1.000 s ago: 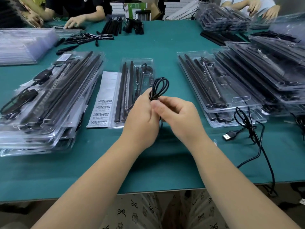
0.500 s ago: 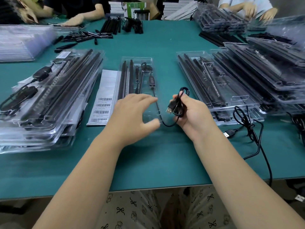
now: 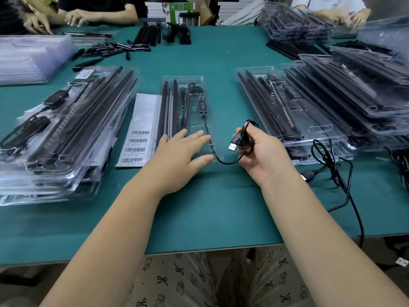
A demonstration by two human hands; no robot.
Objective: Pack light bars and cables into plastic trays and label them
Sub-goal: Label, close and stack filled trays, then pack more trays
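A wide table [image 3: 210, 213] covered in green mat fills the view. Other people sit along its far edge, with stacked boxes [image 3: 180, 13] behind them. Even, shadowless light falls across the surface.

- There is one view only, from a camera on the person's head, looking forward and steeply down over the green bench [image 3: 221, 196].
- It sits close: both forearms enter from the near edge, with the left hand [image 3: 181, 151] and right hand [image 3: 261, 151] mid-frame.
- The wide lens bends the bench's sides; the near edge and the person's lap fill the bottom.
- Other people's hands [image 3: 75, 17] show along the far edge.
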